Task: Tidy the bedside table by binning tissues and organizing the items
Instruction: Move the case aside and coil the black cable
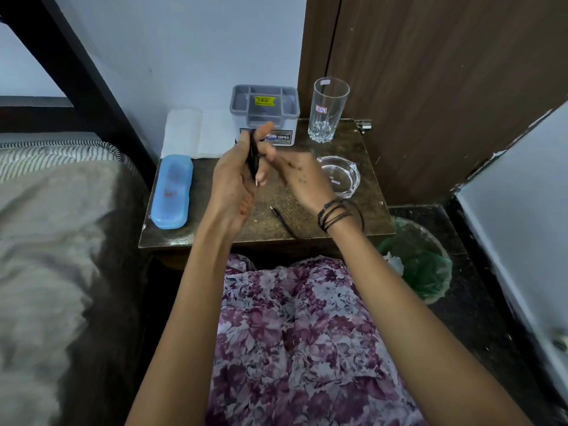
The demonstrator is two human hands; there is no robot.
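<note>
— Two hands over the bedside table [307, 216]: what do they hold?
— Left hand [233, 182] is curled round a coiled black cable [253, 158]; right hand [295, 173] pinches the same cable, though blurred. One loose plug end [276, 212] lies on the tabletop at six o'clock.
— And around them?
— Blue case [172, 192] at nine o'clock, grey organizer [265, 113] at twelve, tall glass [329, 109] at one, glass ashtray [341, 175] at three. Tissues [393, 262] lie in the green-lined bin [424, 265] at four.
</note>
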